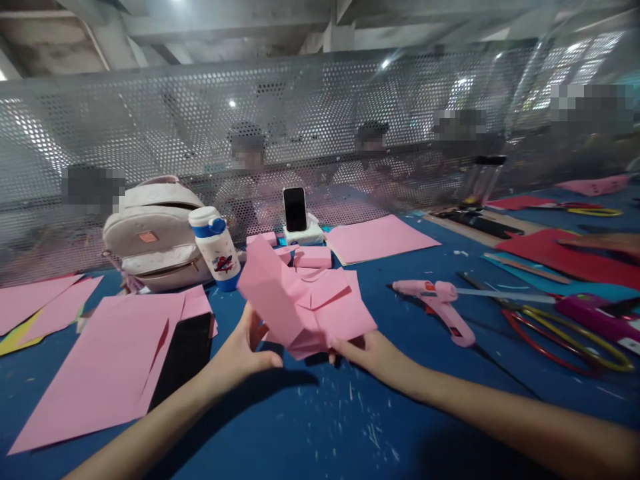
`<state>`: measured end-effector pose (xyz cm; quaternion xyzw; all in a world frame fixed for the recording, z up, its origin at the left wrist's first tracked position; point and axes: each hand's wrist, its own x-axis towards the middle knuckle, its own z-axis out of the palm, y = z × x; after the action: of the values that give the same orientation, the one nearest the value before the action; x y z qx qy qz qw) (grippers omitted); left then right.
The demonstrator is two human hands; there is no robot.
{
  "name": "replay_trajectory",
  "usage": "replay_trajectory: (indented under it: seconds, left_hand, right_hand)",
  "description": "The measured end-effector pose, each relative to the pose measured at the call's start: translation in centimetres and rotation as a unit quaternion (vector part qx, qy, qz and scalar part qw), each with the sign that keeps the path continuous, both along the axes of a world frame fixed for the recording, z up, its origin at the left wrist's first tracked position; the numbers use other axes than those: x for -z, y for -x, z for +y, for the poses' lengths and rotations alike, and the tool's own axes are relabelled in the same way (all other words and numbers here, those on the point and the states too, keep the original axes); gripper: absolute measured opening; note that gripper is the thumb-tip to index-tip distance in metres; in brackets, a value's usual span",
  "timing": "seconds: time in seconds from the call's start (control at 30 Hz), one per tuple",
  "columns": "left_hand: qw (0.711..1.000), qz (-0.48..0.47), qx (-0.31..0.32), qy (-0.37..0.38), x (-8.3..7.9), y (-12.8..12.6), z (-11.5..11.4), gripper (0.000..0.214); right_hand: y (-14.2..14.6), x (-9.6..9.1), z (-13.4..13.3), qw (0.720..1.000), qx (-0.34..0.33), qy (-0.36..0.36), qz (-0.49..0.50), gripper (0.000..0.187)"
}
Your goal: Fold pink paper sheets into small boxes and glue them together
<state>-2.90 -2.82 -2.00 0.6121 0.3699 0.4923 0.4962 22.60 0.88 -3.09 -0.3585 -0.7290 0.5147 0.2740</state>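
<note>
Taking the folded pink paper (327,310) as the clock's centre, with twelve pointing away from the person, a large pink sheet (95,360) lies toward half past eight. A pale backpack (150,243) sits toward ten, and a black phone (185,350) lies near eight, partly over the sheet. A white-and-blue bottle (217,250) stands upright at ten, just beside the backpack.

The left hand (253,347) is at eight, right against the folded paper; its thumb is spread away from the fingers, some of which are hidden behind a raised flap, so I cannot tell how firmly they touch. The folded paper is between the two hands, which are apart from each other. The right hand (365,350), at four, pinches the paper's near edge, thumb on top.

Further right, a pink glue gun (440,303) lies at three, well apart from the right hand, and yellow-handled scissors (575,333) lie beyond it, between three and four.
</note>
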Motion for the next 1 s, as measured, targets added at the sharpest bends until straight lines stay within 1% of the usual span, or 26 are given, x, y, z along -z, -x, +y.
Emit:
replay_trajectory:
  seconds: [0.03,0.07,0.17,0.2,0.23,0.3,0.4,0.47,0.53,0.63,0.67,0.7,0.73,0.8,0.83,0.9,0.97,1.0]
  left_hand:
    - [1.0,0.023,-0.001,0.013,-0.3,-0.1,-0.3,0.094]
    - [0.998,0.054,-0.009,0.031,-0.6,-0.1,-0.6,0.084]
    - [0.99,0.116,-0.028,0.078,-1.0,-0.1,-1.0,0.054]
    - [0.987,0.123,-0.031,0.094,-1.0,-0.1,-1.1,0.047]
    - [0.986,0.122,-0.036,0.108,-0.9,0.0,-1.0,0.043]
    - [0.987,0.1,-0.054,0.117,-0.6,0.0,-1.0,0.044]
    - [0.993,0.015,-0.077,0.091,-0.4,-0.3,-0.9,0.062]
    - [0.992,-0.029,-0.084,0.089,-0.4,-0.6,-0.9,0.072]
    - [0.987,-0.054,-0.103,0.108,-0.3,-0.8,-0.7,0.073]
    - [0.977,-0.092,-0.134,0.137,0.1,-0.9,-0.4,0.066]
    - [0.975,-0.106,-0.14,0.137,0.2,-0.8,-0.2,0.065]
    - [0.973,-0.115,-0.145,0.137,0.3,-0.7,-0.1,0.066]
    - [0.972,-0.118,-0.151,0.137,0.5,-0.6,0.0,0.067]
    - [0.97,-0.108,-0.167,0.141,0.6,-0.5,0.0,0.069]
    - [0.969,-0.099,-0.174,0.144,0.6,-0.4,0.0,0.07]
    - [0.97,-0.076,-0.18,0.146,0.5,-0.3,-0.1,0.07]
    - [0.973,-0.045,-0.178,0.138,0.5,-0.2,-0.2,0.067]
    - [0.975,-0.021,-0.179,0.128,0.5,-0.2,-0.3,0.063]
  right_hand:
    - [-0.1,-0.2,-0.4,1.0,-0.018,-0.023,-0.01,0.04]
    - [-0.2,-0.3,-0.8,0.998,-0.039,-0.051,-0.013,0.042]
    - [-0.5,-0.4,-1.2,0.983,-0.107,-0.147,-0.029,0.063]
    - [-0.6,-0.3,-1.2,0.976,-0.126,-0.176,-0.037,0.064]
    - [-0.7,-0.2,-1.0,0.968,-0.139,-0.203,-0.044,0.062]
    - [-0.9,0.1,-0.4,0.953,-0.157,-0.251,-0.057,0.052]
    - [-1.0,0.1,0.4,0.927,-0.161,-0.327,-0.089,0.041]
    - [-1.0,-0.2,0.7,0.907,-0.16,-0.373,-0.115,0.04]
    - [-0.8,-0.5,0.7,0.885,-0.176,-0.41,-0.134,0.038]
    - [-0.6,-1.0,0.3,0.846,-0.222,-0.463,-0.142,0.026]
    - [-0.6,-1.1,0.2,0.836,-0.22,-0.483,-0.137,0.023]
    - [-0.7,-1.3,0.1,0.832,-0.204,-0.501,-0.125,0.02]
    - [-0.8,-1.3,0.0,0.831,-0.174,-0.518,-0.103,0.018]
    - [-1.1,-1.5,0.1,0.835,-0.094,-0.541,-0.044,0.013]
    - [-1.2,-1.5,0.3,0.832,-0.054,-0.551,-0.013,0.016]
    - [-1.5,-1.5,0.7,0.821,0.012,-0.57,0.033,0.031]
    - [-1.5,-1.4,1.3,0.817,0.033,-0.574,0.041,0.045]
    - [-1.5,-1.4,1.6,0.824,0.026,-0.566,0.027,0.047]
